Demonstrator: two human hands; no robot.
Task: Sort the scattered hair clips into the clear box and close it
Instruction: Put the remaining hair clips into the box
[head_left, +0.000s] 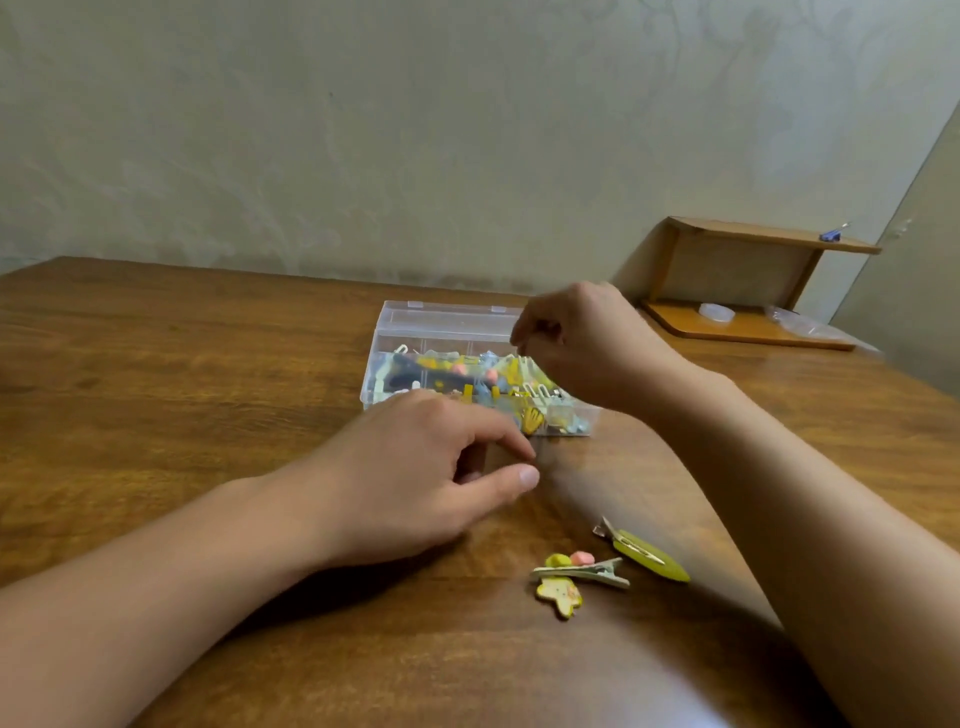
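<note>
- The left hand (415, 467) rests low over the wooden table (182, 389) just in front of the clear box (441, 332), fingers loosely curled, thumb and forefinger a little apart and nothing visible between them.
- The right hand (576, 338) hangs over the right end of the box, fingers bent downward and bunched; whether they pinch a clip cannot be told from here.
- The clear box sits open on the table, its lid tipped back toward the wall (363, 130), its compartments filled with yellow, blue and pink hair clips (452, 374).
- Two clips lie loose on the table nearer the person: a yellow leaf-shaped clip (647, 555) and, just beside it, a metal clip with yellow and pink charms (571, 577).
- A small wooden shelf (748, 280) stands at the table's far right corner, against a pale, mottled wall.
</note>
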